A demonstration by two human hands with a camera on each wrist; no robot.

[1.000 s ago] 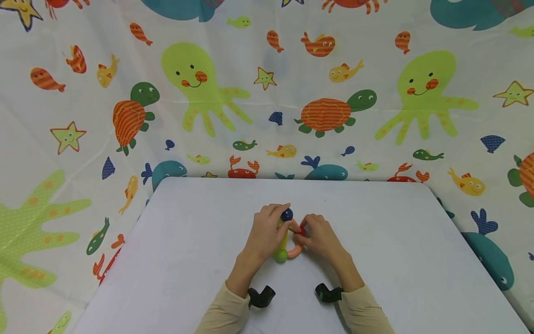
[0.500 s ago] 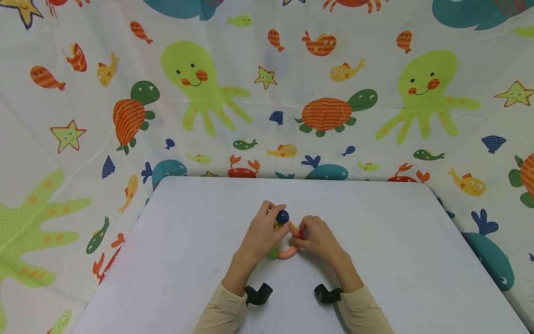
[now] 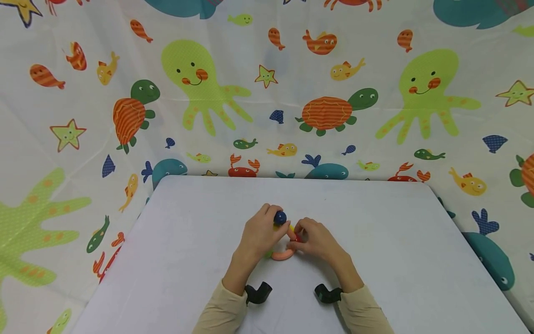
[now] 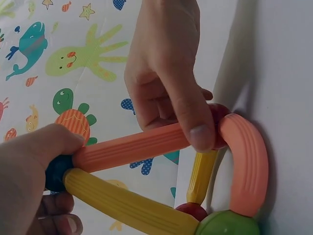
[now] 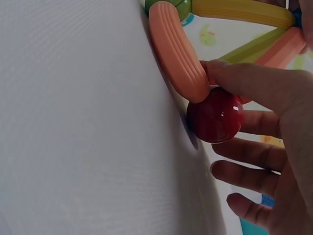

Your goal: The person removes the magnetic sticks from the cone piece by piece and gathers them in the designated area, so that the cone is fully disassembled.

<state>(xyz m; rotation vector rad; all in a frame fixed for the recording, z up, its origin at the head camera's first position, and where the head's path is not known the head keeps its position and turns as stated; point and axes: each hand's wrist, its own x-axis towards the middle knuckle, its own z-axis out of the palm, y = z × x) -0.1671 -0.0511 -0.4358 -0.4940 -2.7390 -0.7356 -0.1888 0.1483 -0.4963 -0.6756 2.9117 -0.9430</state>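
The tabletop [image 3: 175,250] is plain white, its far edge straight, its sides spreading toward the viewer. Around its middle, a green ball [image 4: 229,225], a curved salmon rod [image 4: 248,166] and a red ball [image 5: 215,116], joined in a row, sit low against the surface, soft shadows beside them; exact contact is unclear.

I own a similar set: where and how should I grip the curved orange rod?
Probably pinch the curved orange rod by its ridged middle, from the head view's near side: its outward bow faces that way, uncovered, while its ends meet the green ball and the red ball, where the right hand is.
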